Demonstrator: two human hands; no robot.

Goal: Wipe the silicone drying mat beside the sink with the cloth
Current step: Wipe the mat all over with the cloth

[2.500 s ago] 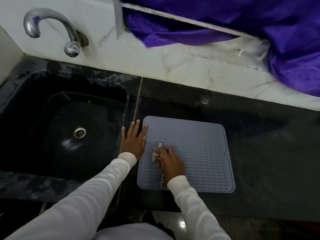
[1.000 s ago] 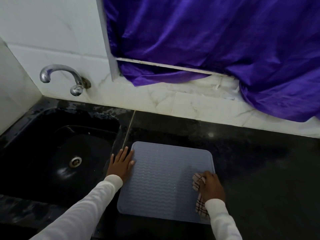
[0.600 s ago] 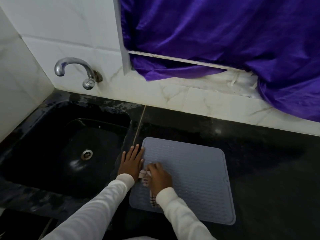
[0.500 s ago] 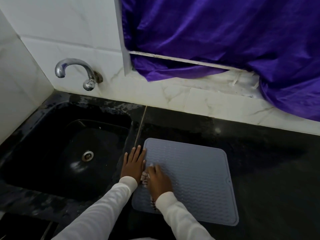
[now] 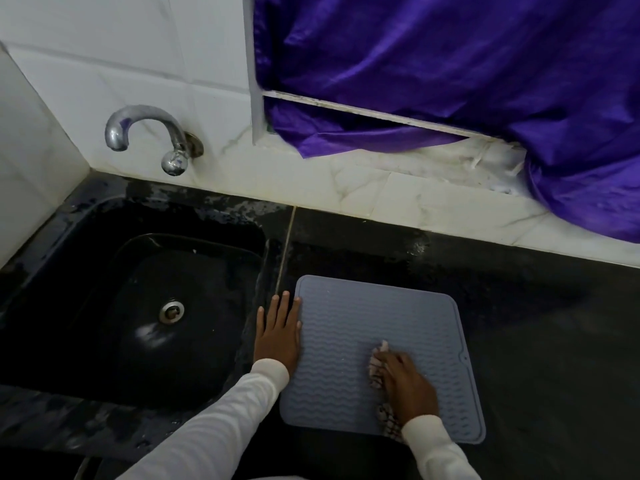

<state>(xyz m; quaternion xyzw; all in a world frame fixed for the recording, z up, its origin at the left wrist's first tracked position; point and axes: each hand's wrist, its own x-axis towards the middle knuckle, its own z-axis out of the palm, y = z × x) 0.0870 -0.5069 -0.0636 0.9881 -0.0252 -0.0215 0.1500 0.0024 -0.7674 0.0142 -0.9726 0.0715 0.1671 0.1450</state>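
The grey silicone drying mat (image 5: 363,327) lies flat on the black countertop (image 5: 536,341), just to the right of the black sink (image 5: 104,306), its wavy ribs facing up. Your right hand (image 5: 407,386) sits on the mat's near middle, fingers curled down over a bunched checked cloth (image 5: 377,362); the cloth shows at your fingertips and again at your wrist, pressed against the mat. Your left hand (image 5: 278,329) lies flat with straight fingers on the counter along the mat's left edge, the thumb side touching that edge, holding nothing. Both arms wear white sleeves (image 5: 214,427). Behind the sink a chrome tap (image 5: 149,133) comes out of the white tiled wall (image 5: 104,64), and purple fabric (image 5: 450,81) hangs over the marble ledge at the back right.
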